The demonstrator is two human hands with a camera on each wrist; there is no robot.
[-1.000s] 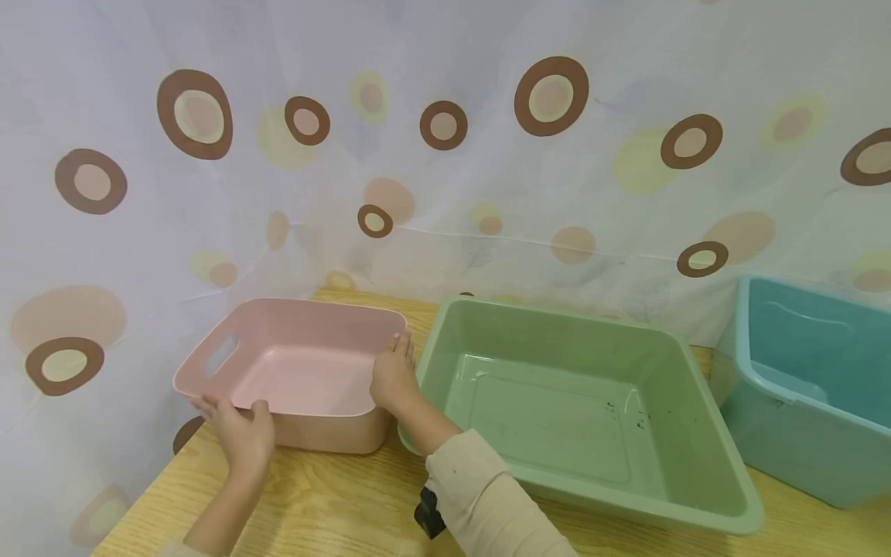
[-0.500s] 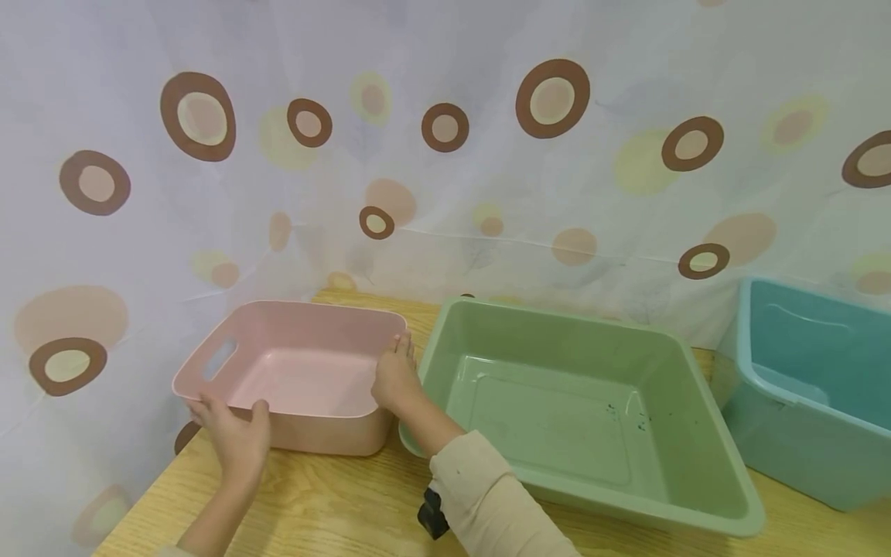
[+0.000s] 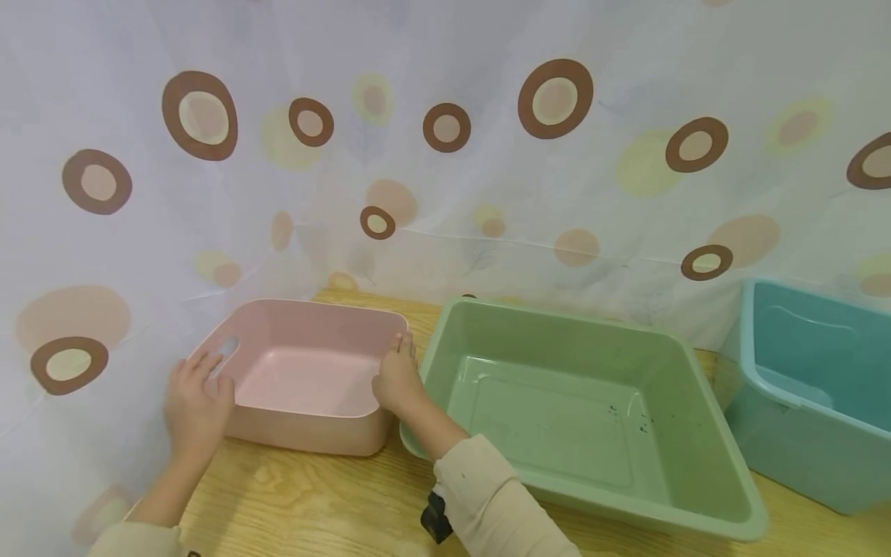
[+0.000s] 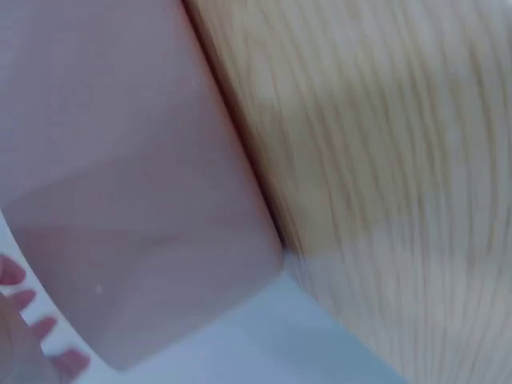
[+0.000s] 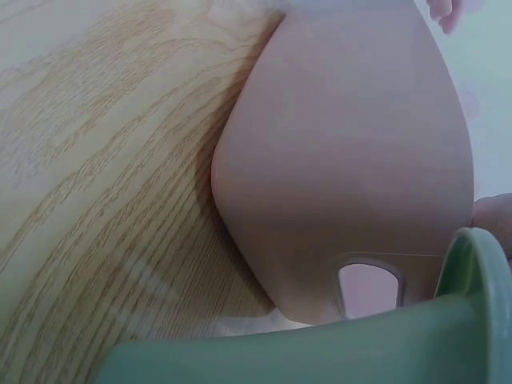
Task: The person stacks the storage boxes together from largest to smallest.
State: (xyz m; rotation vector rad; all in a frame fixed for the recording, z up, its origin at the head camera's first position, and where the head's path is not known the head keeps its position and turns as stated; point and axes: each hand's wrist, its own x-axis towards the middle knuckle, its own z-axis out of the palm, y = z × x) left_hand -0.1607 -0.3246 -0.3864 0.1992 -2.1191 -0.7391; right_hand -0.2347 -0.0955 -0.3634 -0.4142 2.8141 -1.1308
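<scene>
A pink plastic storage basket (image 3: 313,433) with a handle slot in its side stands on the wooden table at the left. My left hand (image 3: 195,406) is at its left front corner, fingers spread and reaching towards the handle slot; in the left wrist view, fingertips (image 4: 72,362) show beside the rim. At the opposite side, my right hand (image 3: 398,379) grips the basket's right rim, fingers lying along it. Part of that hand is hidden behind the green tub (image 5: 304,348) in the right wrist view, where the basket's outer wall (image 5: 344,160) fills the middle.
The large green tub (image 3: 543,433) stands close to the basket's right side. Farther right is a blue bin (image 3: 800,441). A white curtain (image 3: 487,186) with brown rings hangs behind and to the left. Wooden table (image 3: 334,510) shows in front of the basket.
My left hand has moved left and up, from the basket's front rim round to its left front corner by the handle slot. My right hand and the basket have stayed in place.
</scene>
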